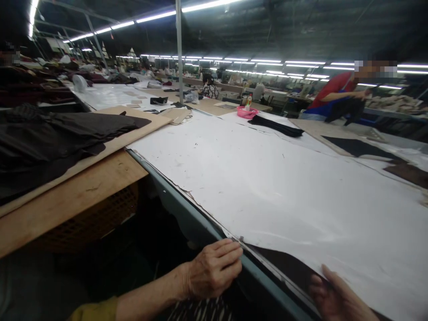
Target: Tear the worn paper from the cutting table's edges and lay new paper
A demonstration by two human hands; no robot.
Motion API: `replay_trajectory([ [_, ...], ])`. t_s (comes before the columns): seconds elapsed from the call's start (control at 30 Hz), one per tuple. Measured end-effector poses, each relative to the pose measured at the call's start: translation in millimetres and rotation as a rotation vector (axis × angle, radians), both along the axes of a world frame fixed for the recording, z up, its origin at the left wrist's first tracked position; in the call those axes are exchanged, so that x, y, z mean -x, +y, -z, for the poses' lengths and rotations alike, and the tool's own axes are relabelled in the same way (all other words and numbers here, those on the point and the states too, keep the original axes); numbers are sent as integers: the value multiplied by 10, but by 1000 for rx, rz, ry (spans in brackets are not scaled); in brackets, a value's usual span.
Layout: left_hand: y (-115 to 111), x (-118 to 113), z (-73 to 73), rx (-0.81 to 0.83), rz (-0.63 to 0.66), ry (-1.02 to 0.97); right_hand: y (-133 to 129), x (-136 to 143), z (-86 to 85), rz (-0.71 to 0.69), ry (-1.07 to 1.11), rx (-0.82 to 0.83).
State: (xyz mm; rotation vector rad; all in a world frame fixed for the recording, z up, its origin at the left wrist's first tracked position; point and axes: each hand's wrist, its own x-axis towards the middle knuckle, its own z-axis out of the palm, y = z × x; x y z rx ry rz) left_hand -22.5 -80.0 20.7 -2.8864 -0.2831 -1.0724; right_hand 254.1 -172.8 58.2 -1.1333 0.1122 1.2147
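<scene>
My left hand is at the near edge of the white-topped table, its fingers curled together beside a small metallic bit on the edge. Whatever its fingertips may hold is hidden. My right hand, cut off by the bottom of the view, reaches over a dark brown flat piece that looks like leather or fabric. Its fingers are apart, with the fingertips at the piece's curved outer edge. The piece lies along the near edge of the white tabletop.
Dark sheets of material lie on a board at left, above a yellow crate. Farther back are a pink basket with a bottle and a stack of black pieces. A co-worker in red handles dark material. A pole rises behind.
</scene>
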Motion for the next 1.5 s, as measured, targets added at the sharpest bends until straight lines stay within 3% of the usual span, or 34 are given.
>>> replay_trajectory([
  [0.2,-90,-191,13,-1,85,60,4,534,0,-200,40,-210],
  [0.33,-46,-86,64,55,-102,-11,150,823,52,-224,81,-271],
  [0.43,80,38,90,104,-251,-31,284,903,61,-322,79,-256],
  [0.67,175,118,359,146,-217,-38,423,1015,1,-510,-29,-240],
  [0.73,159,112,433,167,-207,-71,423,1022,33,-519,-11,-258],
  [0.83,148,107,482,207,-201,-87,412,988,128,-419,106,-237],
  [0.9,153,106,471,216,-205,-71,412,962,163,-358,202,-194],
  [1.03,164,104,373,247,-187,-13,471,979,24,-499,324,-289],
  [1.13,154,124,278,316,-182,20,548,1007,-149,-540,277,-407],
  [1.2,142,153,223,353,-175,35,563,996,-187,-549,199,-360],
  [1.33,126,173,128,405,-177,19,456,962,-49,-559,-21,-200],
  [1.5,151,-10,-38,277,-229,-174,318,1017,121,-534,-296,-205],
])
